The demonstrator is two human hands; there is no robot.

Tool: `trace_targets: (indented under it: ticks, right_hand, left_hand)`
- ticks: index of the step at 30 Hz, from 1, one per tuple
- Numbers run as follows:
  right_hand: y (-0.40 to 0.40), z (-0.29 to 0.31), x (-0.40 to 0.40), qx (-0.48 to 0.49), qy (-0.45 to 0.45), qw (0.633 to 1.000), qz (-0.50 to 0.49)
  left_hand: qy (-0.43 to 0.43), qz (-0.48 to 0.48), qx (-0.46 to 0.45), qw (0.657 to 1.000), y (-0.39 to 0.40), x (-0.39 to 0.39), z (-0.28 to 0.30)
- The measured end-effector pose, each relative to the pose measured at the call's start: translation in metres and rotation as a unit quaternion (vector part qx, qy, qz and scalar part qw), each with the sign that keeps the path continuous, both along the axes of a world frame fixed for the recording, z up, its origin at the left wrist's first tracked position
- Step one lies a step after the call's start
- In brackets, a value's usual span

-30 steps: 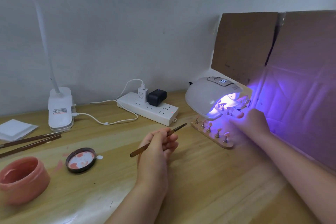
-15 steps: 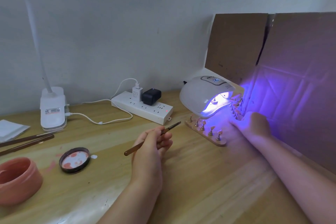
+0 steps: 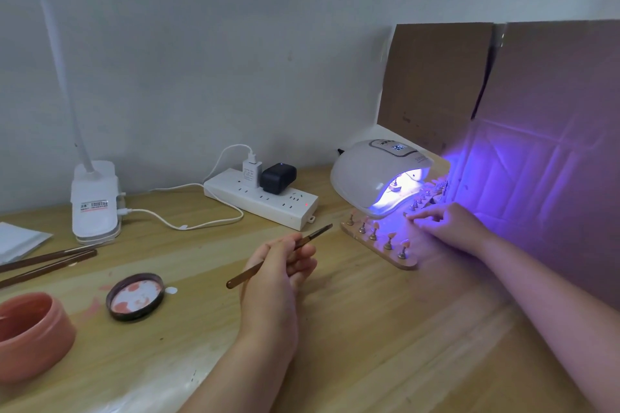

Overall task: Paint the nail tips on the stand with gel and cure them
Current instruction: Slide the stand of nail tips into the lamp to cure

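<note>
Two hands work over the wooden table [image 3: 385, 345]. The left hand [image 3: 278, 275] rests there, its grip pinching a brush [image 3: 278, 256] with the tip angled toward the stand [image 3: 379, 246]. The right hand [image 3: 449, 228] lies at the mouth of the lit curing lamp [image 3: 375, 174], fingers relaxed, touching a stand half inside; violet glare blurs its nail tips. Nail tips [image 3: 389, 236] on the near stand sit outside the lamp. The pink jar [image 3: 30, 335] is cut off at the left edge, its lid [image 3: 136, 295] lying nearby.
</note>
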State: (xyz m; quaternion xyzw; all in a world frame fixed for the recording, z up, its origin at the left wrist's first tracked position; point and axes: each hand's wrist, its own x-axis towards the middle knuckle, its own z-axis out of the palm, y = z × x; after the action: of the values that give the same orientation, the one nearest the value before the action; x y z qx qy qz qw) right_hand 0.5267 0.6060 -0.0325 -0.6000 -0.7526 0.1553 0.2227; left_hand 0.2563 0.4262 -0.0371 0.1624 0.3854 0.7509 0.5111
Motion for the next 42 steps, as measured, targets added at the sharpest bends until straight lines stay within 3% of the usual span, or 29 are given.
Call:
trace_targets:
  ticks: [8, 12, 17, 22, 24, 30, 36, 42]
  right_hand:
    - [0.033, 0.010, -0.015, -0.081, -0.073, 0.987, -0.114]
    - [0.045, 0.014, -0.020, -0.121, -0.057, 0.975, -0.177]
    - [0.012, 0.018, -0.016, -0.077, -0.019, 0.995, -0.060]
    - [-0.069, 0.025, 0.002, -0.114, 0.002, 0.990, 0.083]
    - [-0.090, 0.018, -0.005, -0.094, -0.007, 0.991, 0.092]
    - [-0.088, -0.004, -0.031, 0.027, 0.028, 0.999, -0.030]
    - [-0.081, -0.001, -0.004, 0.131, 0.098, 0.984, -0.070]
    - [-0.058, 0.005, 0.018, 0.142, 0.114, 0.969, -0.169]
  left_hand:
    - [0.000, 0.002, 0.005, 1.000, 0.000, 0.000, -0.001]
    - [-0.001, 0.003, 0.004, 1.000, -0.001, 0.000, -0.001]
    - [-0.013, 0.001, 0.002, 1.000, 0.000, -0.001, 0.001]
    - [-0.005, -0.004, -0.003, 1.000, 0.001, 0.000, 0.001]
    - [-0.008, -0.006, -0.008, 1.000, 0.001, -0.001, 0.002]
    - [-0.020, -0.006, -0.011, 1.000, 0.001, -0.002, 0.004]
    - [-0.022, -0.010, -0.008, 1.000, 0.003, -0.003, 0.001]
    - [-0.022, -0.007, -0.008, 1.000, 0.004, -0.002, 0.001]
